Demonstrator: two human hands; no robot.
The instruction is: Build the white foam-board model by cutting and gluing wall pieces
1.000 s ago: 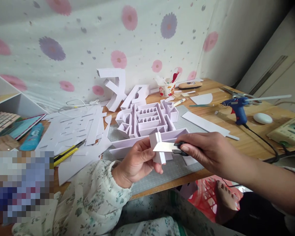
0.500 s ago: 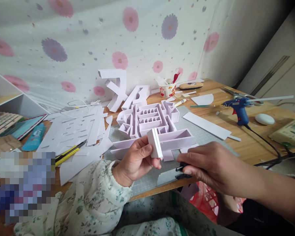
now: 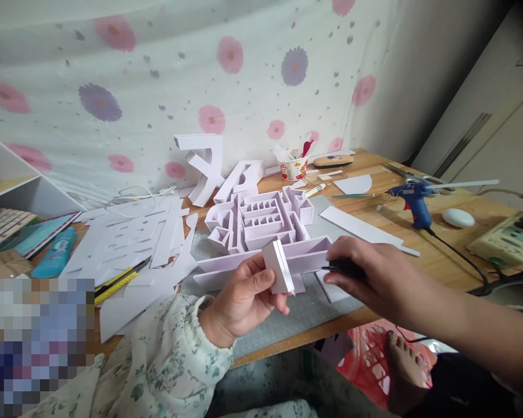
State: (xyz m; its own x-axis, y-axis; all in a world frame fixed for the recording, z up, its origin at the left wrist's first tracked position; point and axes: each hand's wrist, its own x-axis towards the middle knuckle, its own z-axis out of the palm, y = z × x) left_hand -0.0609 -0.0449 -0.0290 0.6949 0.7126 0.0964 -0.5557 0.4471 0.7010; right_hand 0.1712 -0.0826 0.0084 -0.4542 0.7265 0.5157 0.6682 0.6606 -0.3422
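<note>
Wooden surface and grey mat lie under the left hand, whose narrow grip I see pinching a white block, layered edge probably turned rightward for access, while the right hand clasps a black handle.

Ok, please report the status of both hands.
Left hand holding small white block. Right hand gripping black handle, off the block. White board shapes close behind.
</note>
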